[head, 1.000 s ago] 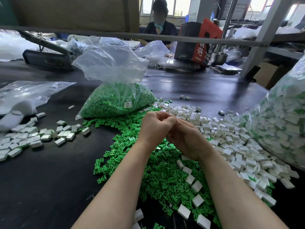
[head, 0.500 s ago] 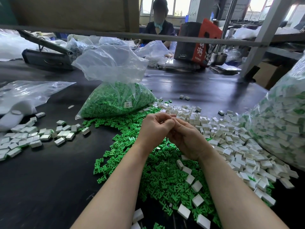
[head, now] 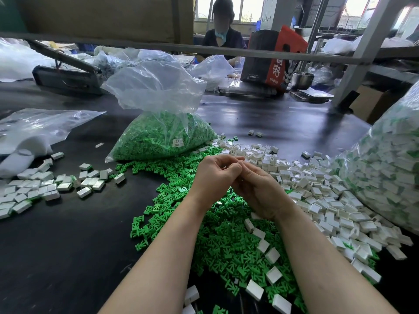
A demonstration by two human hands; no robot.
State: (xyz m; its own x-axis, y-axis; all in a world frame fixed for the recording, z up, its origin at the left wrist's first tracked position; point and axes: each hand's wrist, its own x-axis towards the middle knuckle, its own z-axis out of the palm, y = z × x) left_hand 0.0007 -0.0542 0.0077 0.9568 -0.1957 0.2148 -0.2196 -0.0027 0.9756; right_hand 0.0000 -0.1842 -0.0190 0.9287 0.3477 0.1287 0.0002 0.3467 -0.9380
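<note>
My left hand and my right hand meet fingertip to fingertip above the middle of the black table. All fingers are curled inward, pinching something small that they hide. Under my wrists lies a spread of loose green plastic inserts. A heap of small white casings lies just to the right of my hands. At the left is a group of white casings with green showing in them.
An open clear bag of green inserts stands behind my hands. A large bag of white pieces bulges at the right edge. A slack clear bag lies far left, a black sealing machine beyond it. Another person sits across the table.
The fingers of both hands have shifted slightly against each other. The hands stay in the same spot, and nothing on the table has moved.
</note>
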